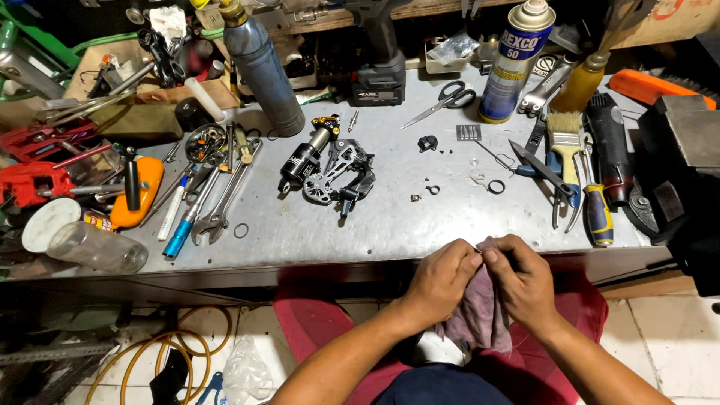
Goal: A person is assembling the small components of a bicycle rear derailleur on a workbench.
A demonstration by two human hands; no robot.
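A long grey sheet-metal counter is seen spread with tools, its near edge just above the hands. A crumpled mauve cloth rag is held below that edge, over the lap, and is gripped from both sides: the left hand is clenched on its upper left fold, the right hand is pinched on its top, fingertips of both touching. Farther back on the counter lie a black cylindrical shock absorber, beside it a grey metal derailleur, and steel scissors.
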